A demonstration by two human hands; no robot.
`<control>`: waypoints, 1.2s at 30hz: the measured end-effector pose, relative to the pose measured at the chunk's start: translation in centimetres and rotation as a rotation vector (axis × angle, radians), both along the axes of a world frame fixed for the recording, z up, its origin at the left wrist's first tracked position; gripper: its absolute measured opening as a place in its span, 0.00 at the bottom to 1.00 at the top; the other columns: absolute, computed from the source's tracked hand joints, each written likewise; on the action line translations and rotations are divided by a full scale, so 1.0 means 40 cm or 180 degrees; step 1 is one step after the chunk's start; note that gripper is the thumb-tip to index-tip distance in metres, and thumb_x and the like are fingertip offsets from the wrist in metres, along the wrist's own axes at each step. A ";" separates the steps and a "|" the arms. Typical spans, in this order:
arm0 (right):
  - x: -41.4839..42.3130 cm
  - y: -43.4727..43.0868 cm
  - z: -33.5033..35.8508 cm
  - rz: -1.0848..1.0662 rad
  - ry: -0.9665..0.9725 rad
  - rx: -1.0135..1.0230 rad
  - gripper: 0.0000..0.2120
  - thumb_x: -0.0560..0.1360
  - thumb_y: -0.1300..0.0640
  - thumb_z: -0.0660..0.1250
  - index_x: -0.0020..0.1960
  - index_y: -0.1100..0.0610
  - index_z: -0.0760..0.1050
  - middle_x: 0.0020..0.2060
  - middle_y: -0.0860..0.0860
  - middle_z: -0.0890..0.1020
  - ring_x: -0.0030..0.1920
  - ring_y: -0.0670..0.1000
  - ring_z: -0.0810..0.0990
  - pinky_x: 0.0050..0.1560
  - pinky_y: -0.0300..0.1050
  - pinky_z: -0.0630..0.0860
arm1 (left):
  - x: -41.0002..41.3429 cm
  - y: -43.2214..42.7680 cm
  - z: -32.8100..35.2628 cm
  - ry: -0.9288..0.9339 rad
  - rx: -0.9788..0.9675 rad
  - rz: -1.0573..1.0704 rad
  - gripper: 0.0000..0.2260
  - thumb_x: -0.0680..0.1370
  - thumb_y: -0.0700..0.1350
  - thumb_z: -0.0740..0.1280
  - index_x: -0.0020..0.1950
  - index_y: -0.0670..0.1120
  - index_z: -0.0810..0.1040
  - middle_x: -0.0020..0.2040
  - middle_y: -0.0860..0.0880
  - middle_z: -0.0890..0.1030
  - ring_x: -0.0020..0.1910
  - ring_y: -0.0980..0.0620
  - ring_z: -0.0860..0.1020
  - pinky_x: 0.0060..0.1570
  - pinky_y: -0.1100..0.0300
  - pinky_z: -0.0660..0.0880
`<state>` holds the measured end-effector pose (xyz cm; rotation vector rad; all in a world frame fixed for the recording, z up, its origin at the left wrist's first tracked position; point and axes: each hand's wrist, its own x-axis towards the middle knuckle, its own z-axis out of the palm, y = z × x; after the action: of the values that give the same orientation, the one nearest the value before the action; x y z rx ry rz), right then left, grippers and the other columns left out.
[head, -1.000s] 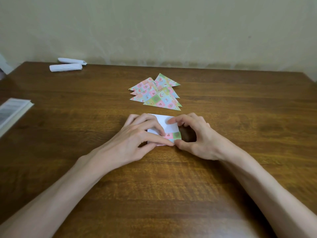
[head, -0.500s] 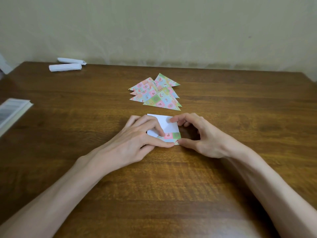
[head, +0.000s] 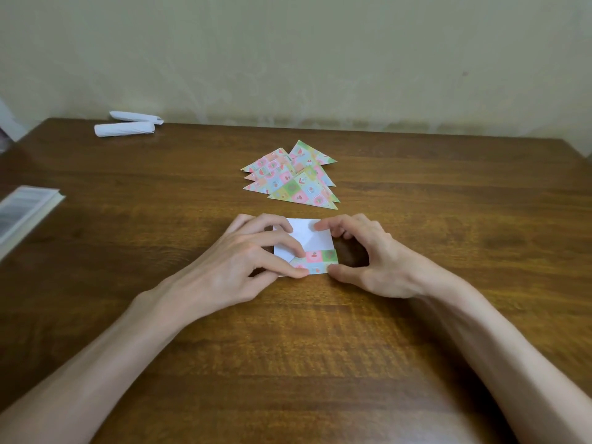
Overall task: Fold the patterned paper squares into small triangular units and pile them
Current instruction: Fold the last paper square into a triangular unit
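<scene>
A paper square (head: 315, 240) lies white side up on the table in front of me, its near edge folded up into a patterned strip (head: 320, 261). My left hand (head: 250, 261) covers the paper's left part and pinches the strip between index finger and thumb. My right hand (head: 368, 261) arches over the right edge, index fingertip on the white far part and thumb against the strip's near right corner. A pile of folded patterned triangles (head: 293, 176) lies just beyond the paper.
Two white paper rolls (head: 126, 125) lie at the table's far left. A printed booklet (head: 22, 213) sits at the left edge. The brown wooden table (head: 320, 347) meets a pale wall at the back.
The patterned strip at the near edge now shows wider and flatter. My right index finger has shifted toward the paper's far edge, and my right thumb has stayed at the near right corner.
</scene>
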<state>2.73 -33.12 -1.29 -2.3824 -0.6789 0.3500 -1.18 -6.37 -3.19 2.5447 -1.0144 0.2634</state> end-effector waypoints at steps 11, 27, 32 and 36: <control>0.001 0.012 -0.010 -0.0181 -0.0059 0.0140 0.24 0.72 0.41 0.75 0.66 0.34 0.72 0.56 0.39 0.73 0.61 0.44 0.70 0.70 0.51 0.65 | -0.008 0.001 0.021 0.0249 0.0156 0.0044 0.22 0.80 0.38 0.65 0.64 0.63 0.83 0.66 0.64 0.77 0.73 0.56 0.66 0.67 0.51 0.63; -0.023 0.043 -0.009 -0.0439 -0.0361 -0.0093 0.26 0.73 0.44 0.76 0.68 0.38 0.71 0.56 0.41 0.70 0.62 0.46 0.66 0.60 0.44 0.57 | 0.017 -0.031 0.005 0.1163 -0.0887 0.0536 0.08 0.72 0.61 0.74 0.50 0.63 0.87 0.57 0.65 0.81 0.69 0.59 0.71 0.68 0.58 0.58; -0.024 0.046 -0.011 -0.0481 -0.0360 -0.0075 0.28 0.71 0.40 0.75 0.68 0.37 0.69 0.54 0.40 0.69 0.61 0.46 0.66 0.62 0.45 0.60 | 0.025 -0.029 -0.002 0.1119 -0.0832 0.0528 0.07 0.75 0.57 0.74 0.52 0.62 0.87 0.57 0.65 0.81 0.69 0.59 0.71 0.69 0.59 0.57; -0.030 0.054 -0.016 -0.0533 -0.0447 -0.0106 0.34 0.68 0.33 0.74 0.70 0.37 0.67 0.55 0.41 0.69 0.59 0.45 0.66 0.62 0.46 0.62 | 0.023 -0.027 0.004 0.1003 -0.0803 0.0571 0.12 0.74 0.56 0.76 0.57 0.61 0.84 0.58 0.66 0.81 0.69 0.60 0.72 0.69 0.64 0.56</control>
<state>1.54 -30.95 -1.92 -2.4924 -0.5343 0.1243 -0.27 -7.44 -3.01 2.3509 -0.5960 0.0320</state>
